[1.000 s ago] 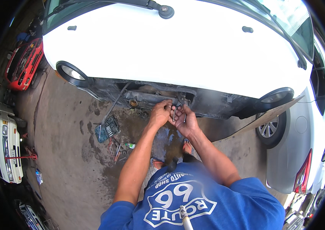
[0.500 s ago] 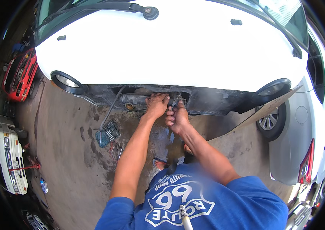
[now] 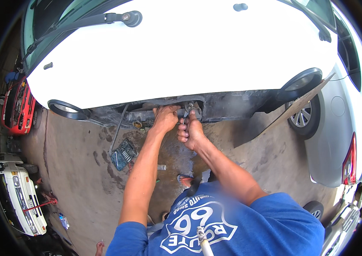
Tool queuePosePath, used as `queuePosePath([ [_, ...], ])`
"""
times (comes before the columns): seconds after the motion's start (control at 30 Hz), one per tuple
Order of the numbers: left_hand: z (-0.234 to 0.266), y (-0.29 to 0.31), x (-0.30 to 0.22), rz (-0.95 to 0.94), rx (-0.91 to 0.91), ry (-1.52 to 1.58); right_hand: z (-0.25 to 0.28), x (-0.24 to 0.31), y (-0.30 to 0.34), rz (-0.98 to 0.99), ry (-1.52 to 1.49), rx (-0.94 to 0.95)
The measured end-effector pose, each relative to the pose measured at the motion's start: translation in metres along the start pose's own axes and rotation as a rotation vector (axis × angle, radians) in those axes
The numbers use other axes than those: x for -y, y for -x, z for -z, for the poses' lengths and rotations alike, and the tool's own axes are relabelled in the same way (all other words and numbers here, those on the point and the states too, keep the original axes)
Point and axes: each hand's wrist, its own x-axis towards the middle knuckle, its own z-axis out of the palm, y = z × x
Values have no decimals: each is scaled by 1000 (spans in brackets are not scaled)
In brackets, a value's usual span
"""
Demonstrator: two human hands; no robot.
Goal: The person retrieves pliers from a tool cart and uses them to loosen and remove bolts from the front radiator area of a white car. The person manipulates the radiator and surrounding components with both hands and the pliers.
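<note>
left hand (image 3: 165, 119), fingers curled closed around a grimy metal part (image 3: 147, 115) under the white car's (image 3: 198, 55) front edge at 12 o'clock. right hand (image 3: 191, 131), just beside it, grips a small tool (image 3: 188, 107). socket set (image 3: 123, 153) on the floor (image 3: 74, 170) at 9 o'clock.

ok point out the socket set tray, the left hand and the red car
socket set tray (image 3: 123, 152), head view, middle of the open tray on the floor
left hand (image 3: 166, 118), head view, back of the hand at the car's front
red car (image 3: 17, 106), head view, its open engine bay
</note>
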Motion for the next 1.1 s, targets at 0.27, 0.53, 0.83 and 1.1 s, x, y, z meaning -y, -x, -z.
queuePosePath([
  [0.27, 3, 2, 1, -40, 32, -51, -4, 5, 2, -39, 26, -29],
  [0.53, 7, -4, 6, -82, 94, -90, -9, 7, -1, -20, 205, -163],
  [0.83, -20, 33, 15, -87, -476, 255, 17, 32, 2, -16, 180, 210],
  [1.1, -143, 195, 137, 340, -528, 619, 23, 34, -11, -40, 79, 309],
])
